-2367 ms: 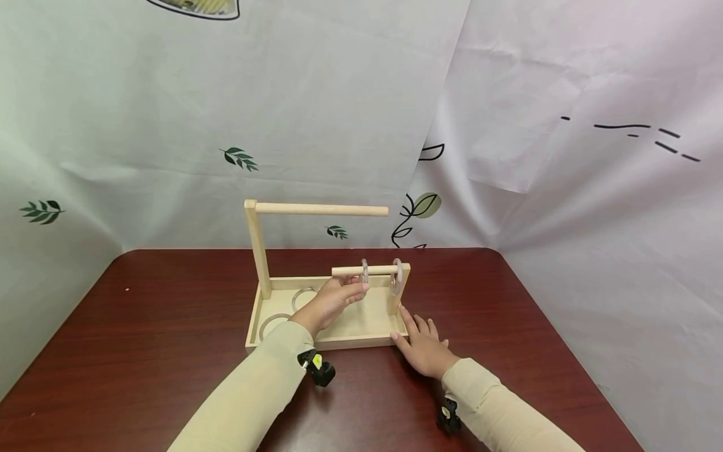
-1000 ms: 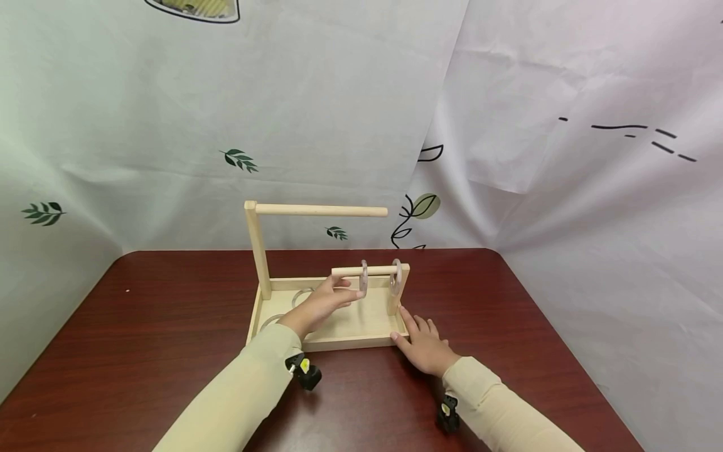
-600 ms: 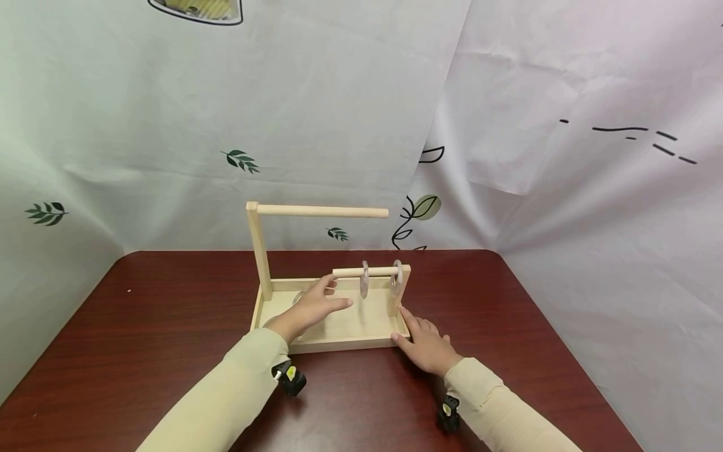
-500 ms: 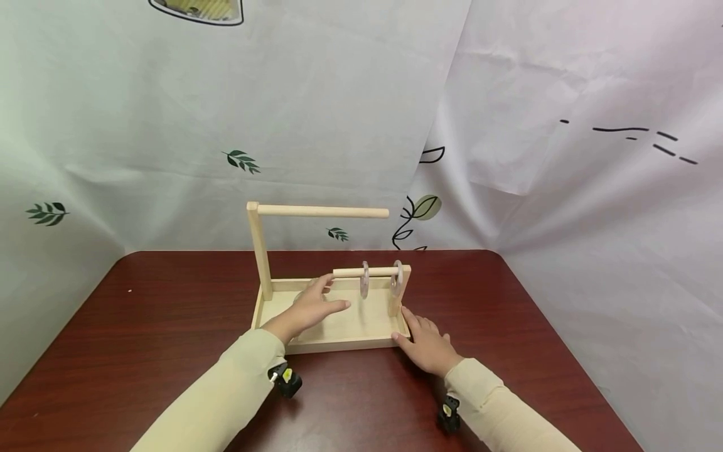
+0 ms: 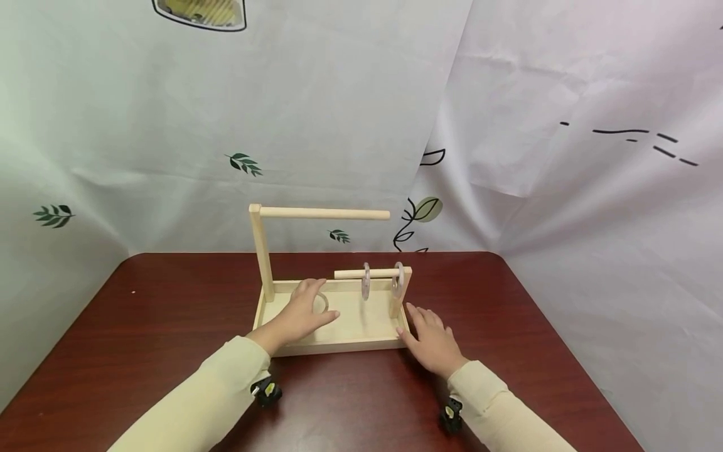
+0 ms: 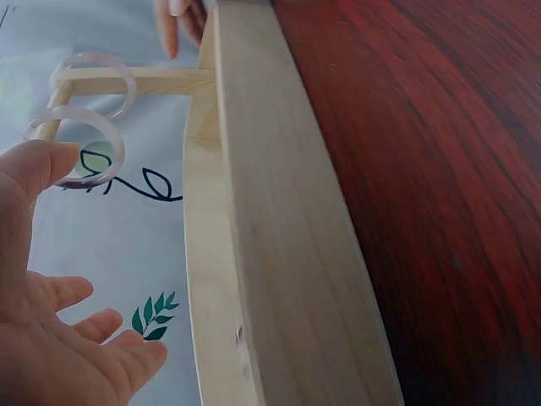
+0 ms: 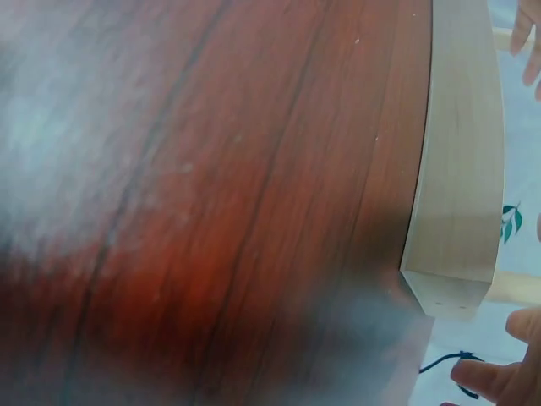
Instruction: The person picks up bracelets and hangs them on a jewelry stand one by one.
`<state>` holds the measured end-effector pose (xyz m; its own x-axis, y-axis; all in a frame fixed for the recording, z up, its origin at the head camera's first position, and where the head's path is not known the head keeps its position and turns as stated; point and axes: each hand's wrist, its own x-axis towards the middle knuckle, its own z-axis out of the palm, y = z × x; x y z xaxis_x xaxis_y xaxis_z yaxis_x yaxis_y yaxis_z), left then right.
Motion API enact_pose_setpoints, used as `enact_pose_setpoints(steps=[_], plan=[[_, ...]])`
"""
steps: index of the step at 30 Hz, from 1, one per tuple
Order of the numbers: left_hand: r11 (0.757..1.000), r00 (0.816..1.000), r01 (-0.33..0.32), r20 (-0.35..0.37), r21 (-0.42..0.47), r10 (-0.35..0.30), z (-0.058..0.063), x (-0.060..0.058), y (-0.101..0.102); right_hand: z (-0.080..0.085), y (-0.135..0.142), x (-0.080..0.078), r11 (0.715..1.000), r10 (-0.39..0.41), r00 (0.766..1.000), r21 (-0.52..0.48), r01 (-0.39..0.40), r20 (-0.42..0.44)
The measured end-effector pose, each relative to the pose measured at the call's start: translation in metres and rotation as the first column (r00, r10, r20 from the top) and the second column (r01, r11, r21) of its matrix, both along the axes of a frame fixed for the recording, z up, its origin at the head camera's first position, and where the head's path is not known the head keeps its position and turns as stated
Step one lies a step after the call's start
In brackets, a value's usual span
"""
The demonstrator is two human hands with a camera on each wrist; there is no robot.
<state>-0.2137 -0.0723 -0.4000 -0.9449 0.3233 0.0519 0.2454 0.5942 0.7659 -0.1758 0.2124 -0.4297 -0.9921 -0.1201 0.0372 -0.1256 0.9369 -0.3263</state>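
A pale wooden tray (image 5: 350, 344) carries two rods on posts: a tall upper rod (image 5: 324, 214) from the left and a short lower rod (image 5: 350, 274) from the right. Two clear, pinkish bangles hang on the lower rod, one midway (image 5: 366, 292) and one close to its post (image 5: 400, 276). My left hand (image 5: 299, 317) is over the tray's left half, fingers spread and holding nothing. It partly covers another bangle (image 5: 326, 304) in the tray. My right hand (image 5: 433, 342), fingers extended, has its thumb right at the tray's front right corner.
The stand is on a dark red wooden table (image 5: 169, 326). Behind and beside it hangs a whitish cloth (image 5: 339, 113) printed with leaves. Each forearm has a small black camera at the wrist, such as the left camera (image 5: 267, 392).
My left hand has let go of the middle bangle on the lower rod and moved left over the tray. My right hand has shifted slightly at the corner.
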Motion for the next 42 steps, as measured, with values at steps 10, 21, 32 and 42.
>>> enact_pose_setpoints(steps=[10, 21, 32, 42], plan=[[0.989, 0.994, -0.002, -0.109, -0.149, -0.015, -0.003, 0.011, -0.01, -0.003, 0.002, 0.003, 0.995, 0.055, 0.993, 0.083, -0.047, -0.102], [0.95, 0.942, -0.087, -0.334, -0.301, -0.02, -0.012, 0.018, -0.037, 0.0, -0.002, 0.008, 0.991, 0.098, 0.986, 0.102, -0.085, -0.136], [0.931, 0.937, -0.126, -0.348, -0.341, -0.001, -0.012, 0.026, -0.068, 0.0, -0.01, 0.01, 0.984, 0.153, 0.97, 0.117, -0.133, -0.188], [0.93, 0.943, -0.136, -0.332, -0.342, 0.017, -0.016, 0.032, -0.093, 0.001, -0.02, 0.012, 0.978, 0.199, 0.958, 0.101, -0.181, -0.208]])
